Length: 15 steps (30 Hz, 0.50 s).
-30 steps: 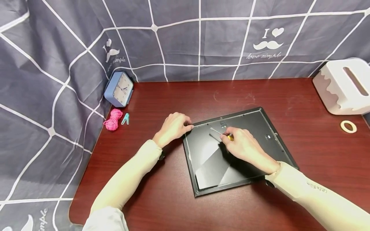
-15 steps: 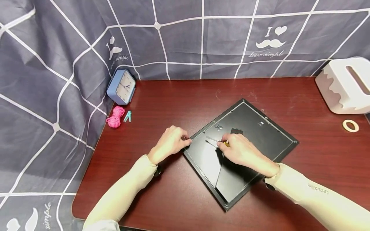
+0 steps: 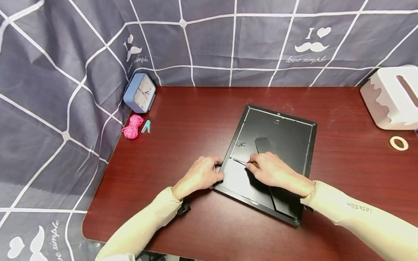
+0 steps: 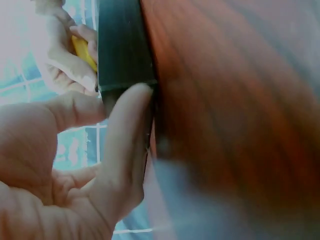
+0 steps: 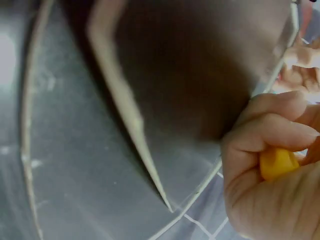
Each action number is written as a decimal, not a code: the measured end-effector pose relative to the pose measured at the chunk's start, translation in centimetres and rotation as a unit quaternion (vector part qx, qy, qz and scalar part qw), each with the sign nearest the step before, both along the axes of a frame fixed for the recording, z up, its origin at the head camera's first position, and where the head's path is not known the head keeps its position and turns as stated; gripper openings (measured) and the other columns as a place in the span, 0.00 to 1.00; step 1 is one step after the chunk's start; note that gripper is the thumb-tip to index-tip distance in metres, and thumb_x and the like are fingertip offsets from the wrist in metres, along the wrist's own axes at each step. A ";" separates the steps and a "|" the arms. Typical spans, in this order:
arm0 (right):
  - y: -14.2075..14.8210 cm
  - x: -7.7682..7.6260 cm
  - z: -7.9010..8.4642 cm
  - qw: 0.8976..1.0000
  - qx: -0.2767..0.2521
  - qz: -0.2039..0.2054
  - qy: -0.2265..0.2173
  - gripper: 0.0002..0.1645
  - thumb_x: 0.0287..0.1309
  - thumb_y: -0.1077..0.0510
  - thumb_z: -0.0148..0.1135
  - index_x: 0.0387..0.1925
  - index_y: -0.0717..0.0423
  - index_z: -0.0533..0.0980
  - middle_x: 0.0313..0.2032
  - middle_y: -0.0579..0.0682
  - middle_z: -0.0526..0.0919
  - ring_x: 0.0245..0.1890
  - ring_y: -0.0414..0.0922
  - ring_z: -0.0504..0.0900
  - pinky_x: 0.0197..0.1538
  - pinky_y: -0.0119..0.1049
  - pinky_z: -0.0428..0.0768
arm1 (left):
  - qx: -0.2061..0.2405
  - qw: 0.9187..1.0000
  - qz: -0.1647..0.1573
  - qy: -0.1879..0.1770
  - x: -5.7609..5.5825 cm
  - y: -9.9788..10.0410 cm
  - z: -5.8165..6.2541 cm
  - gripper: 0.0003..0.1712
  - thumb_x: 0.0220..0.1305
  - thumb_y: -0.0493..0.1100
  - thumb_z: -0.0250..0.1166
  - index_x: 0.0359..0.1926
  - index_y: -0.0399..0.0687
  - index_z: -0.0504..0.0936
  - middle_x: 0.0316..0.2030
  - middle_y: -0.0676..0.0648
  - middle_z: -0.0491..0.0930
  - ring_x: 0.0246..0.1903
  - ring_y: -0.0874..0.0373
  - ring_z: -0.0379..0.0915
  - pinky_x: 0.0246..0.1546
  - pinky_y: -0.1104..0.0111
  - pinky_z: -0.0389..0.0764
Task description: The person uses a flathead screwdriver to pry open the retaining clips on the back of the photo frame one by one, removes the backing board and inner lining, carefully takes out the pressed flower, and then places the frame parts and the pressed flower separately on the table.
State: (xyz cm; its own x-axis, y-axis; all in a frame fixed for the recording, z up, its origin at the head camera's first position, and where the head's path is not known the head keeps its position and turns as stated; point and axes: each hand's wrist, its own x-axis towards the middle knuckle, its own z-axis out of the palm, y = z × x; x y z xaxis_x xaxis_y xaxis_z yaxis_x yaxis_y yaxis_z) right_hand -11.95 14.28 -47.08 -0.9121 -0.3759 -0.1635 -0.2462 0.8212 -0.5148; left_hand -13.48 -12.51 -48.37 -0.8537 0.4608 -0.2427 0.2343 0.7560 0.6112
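One black frame (image 3: 292,141), one screwdriver (image 3: 240,161), both in my grasp

My left grip (image 3: 203,174) pinches the frame's edge near its lower-left corner, just below the middle of the head view. My right grip (image 3: 272,169) is curled around the screwdriver's yellow handle (image 5: 277,164); the tip points at the frame's left border, though I cannot tell whether it touches. The frame lies on the desk (image 3: 183,145), right of centre, with a dark flap (image 3: 262,144) on its back. At left sit a blue clock (image 3: 140,93), pink yarn (image 3: 132,127) and a turquoise clip (image 3: 146,126); at right, a white box (image 3: 390,99) above a pale ring (image 3: 406,145).
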 end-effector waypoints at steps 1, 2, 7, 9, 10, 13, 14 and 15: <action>-0.1 0.0 0.1 1.000 -0.006 0.005 0.010 0.14 0.75 0.48 0.63 0.29 0.43 0.79 0.19 0.40 0.70 0.23 0.39 0.72 0.27 0.34 0.69 | 0.000 1.000 -0.002 -0.014 0.0 0.1 0.2 0.29 0.59 0.45 0.70 0.63 0.44 0.85 0.23 0.58 0.83 0.22 0.67 0.79 0.30 0.70 0.83; -0.2 0.0 0.6 1.000 -0.014 0.010 0.014 0.15 0.74 0.49 0.63 0.28 0.44 0.78 0.19 0.40 0.68 0.23 0.40 0.71 0.26 0.35 0.68 | 0.003 0.999 -0.003 -0.033 0.0 0.1 0.8 0.31 0.61 0.44 0.71 0.65 0.42 0.83 0.23 0.57 0.84 0.21 0.67 0.80 0.31 0.70 0.84; -0.6 0.2 1.2 0.998 -0.026 0.019 0.046 0.17 0.72 0.52 0.64 0.23 0.45 0.74 0.17 0.39 0.64 0.20 0.40 0.68 0.24 0.35 0.65 | 0.028 0.995 0.001 -0.096 -0.4 0.5 2.8 0.34 0.65 0.41 0.75 0.70 0.42 0.77 0.25 0.53 0.87 0.18 0.64 0.84 0.35 0.71 0.89; -0.4 0.0 0.5 0.998 -0.023 0.019 0.054 0.17 0.72 0.52 0.65 0.24 0.43 0.75 0.16 0.38 0.65 0.20 0.39 0.68 0.25 0.34 0.65 | 0.038 0.993 0.003 -0.115 -0.7 0.5 3.0 0.34 0.67 0.40 0.75 0.71 0.44 0.77 0.27 0.51 0.87 0.17 0.63 0.85 0.32 0.72 0.89; -0.3 -0.1 -0.1 0.998 -0.025 0.021 0.061 0.16 0.72 0.51 0.65 0.25 0.43 0.76 0.16 0.38 0.65 0.19 0.39 0.68 0.24 0.34 0.65 | 0.043 0.991 0.002 -0.124 -0.8 0.5 3.0 0.33 0.67 0.39 0.75 0.71 0.44 0.76 0.27 0.50 0.87 0.17 0.62 0.85 0.31 0.72 0.90; 0.1 -0.3 -1.7 0.997 -0.023 0.023 0.069 0.15 0.73 0.49 0.64 0.27 0.40 0.77 0.16 0.36 0.67 0.20 0.37 0.68 0.25 0.31 0.66 | 0.053 0.989 0.001 -0.141 -1.0 0.5 3.0 0.32 0.68 0.38 0.75 0.70 0.44 0.76 0.28 0.49 0.86 0.18 0.61 0.86 0.28 0.71 0.90; 0.2 -0.5 -2.2 0.997 -0.026 0.025 0.071 0.15 0.74 0.48 0.64 0.27 0.40 0.77 0.16 0.36 0.67 0.20 0.37 0.68 0.25 0.31 0.66 | 0.056 0.988 0.002 -0.146 -1.1 0.4 3.0 0.31 0.68 0.37 0.75 0.70 0.45 0.77 0.28 0.48 0.86 0.18 0.60 0.86 0.27 0.71 0.90; 0.2 -0.5 -2.5 0.997 -0.025 0.028 0.073 0.15 0.74 0.48 0.63 0.28 0.41 0.77 0.16 0.37 0.67 0.20 0.37 0.68 0.25 0.31 0.66 | 0.059 0.987 0.002 -0.150 -1.1 0.4 3.0 0.31 0.68 0.37 0.75 0.69 0.45 0.77 0.27 0.48 0.86 0.18 0.60 0.86 0.27 0.70 0.90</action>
State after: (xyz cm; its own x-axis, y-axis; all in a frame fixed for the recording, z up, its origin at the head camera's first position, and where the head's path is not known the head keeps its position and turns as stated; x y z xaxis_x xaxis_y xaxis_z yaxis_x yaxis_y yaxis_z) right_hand -12.41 14.53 -49.57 -0.9026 -0.4304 -0.0100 -0.3658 0.7790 -0.5093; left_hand -14.54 -12.14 -45.37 -0.7528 0.4981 -0.4303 0.0261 0.6759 0.7366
